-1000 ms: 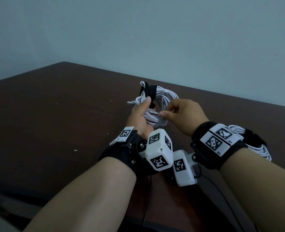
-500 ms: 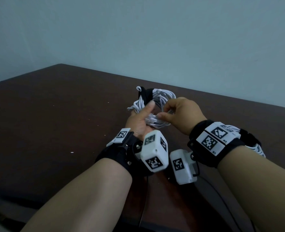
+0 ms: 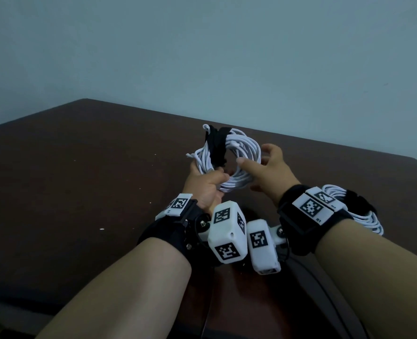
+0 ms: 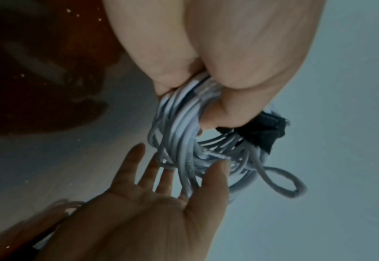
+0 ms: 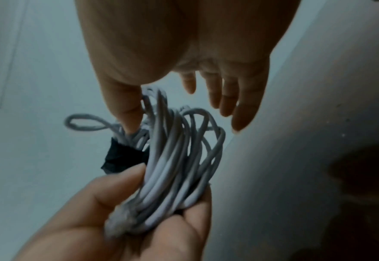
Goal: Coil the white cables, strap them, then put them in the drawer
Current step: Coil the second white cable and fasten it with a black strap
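A coil of white cable [image 3: 245, 157] is held up above the brown table [image 3: 80, 182], bound at its upper left by a black strap [image 3: 216, 148]. My left hand [image 3: 208, 185] grips the coil's lower edge, thumb curled over the strands; the left wrist view shows the same hold on the coil [image 4: 179, 134] near the strap [image 4: 264, 130]. My right hand [image 3: 267, 167] is beside the coil's right edge, fingers spread and straight, holding nothing. In the right wrist view the right hand [image 5: 226, 98] hovers over the coil [image 5: 179, 159] while the left hand [image 5: 139, 222] clamps it.
A second white coil [image 3: 364, 216] with a black strap [image 3: 359, 200] lies on the table behind my right wrist. A dark cord [image 3: 307, 277] runs along the table's near right part. A pale wall stands behind the table's far edge.
My right hand has released its pinch on the coil and spread open beside it. My left thumb has closed over the strands, so the left hand alone holds the coil.
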A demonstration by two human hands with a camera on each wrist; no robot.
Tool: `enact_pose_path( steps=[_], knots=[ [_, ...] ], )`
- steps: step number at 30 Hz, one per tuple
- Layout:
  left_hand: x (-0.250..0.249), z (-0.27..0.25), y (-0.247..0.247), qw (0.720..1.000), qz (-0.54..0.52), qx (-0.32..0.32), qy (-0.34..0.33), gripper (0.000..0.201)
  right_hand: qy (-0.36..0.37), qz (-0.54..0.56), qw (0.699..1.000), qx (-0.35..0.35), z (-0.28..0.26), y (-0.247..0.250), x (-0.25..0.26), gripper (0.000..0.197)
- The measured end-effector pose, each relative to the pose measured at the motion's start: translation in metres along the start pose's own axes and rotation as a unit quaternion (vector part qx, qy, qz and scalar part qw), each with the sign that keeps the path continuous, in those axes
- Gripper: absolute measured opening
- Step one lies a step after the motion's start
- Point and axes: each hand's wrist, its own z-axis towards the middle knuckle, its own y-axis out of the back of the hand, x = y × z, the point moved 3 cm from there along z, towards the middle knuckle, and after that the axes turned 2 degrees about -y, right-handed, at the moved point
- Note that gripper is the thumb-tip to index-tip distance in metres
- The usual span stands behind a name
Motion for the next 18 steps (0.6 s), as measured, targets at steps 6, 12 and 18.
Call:
enact_pose_path(
  steps=[6,12,18],
  knots=[
    [0.002,-0.01,-0.009,0.999,-0.002,0.037,0.023,0.058,-0.052,0.157,0.98,0.114,-0.012,0.002,-0.006,0.01],
    [0.017,-0.015,-0.02,0.99,0.13,0.049,0.017,0.054,-0.016,0.158,0.986,0.053,-0.018,0.028,-0.014,0.008],
    [0.025,-0.023,-0.051,0.968,0.222,0.11,0.041,0.061,-0.005,0.169,0.985,-0.033,-0.023,0.081,-0.016,0.012]
  ],
)
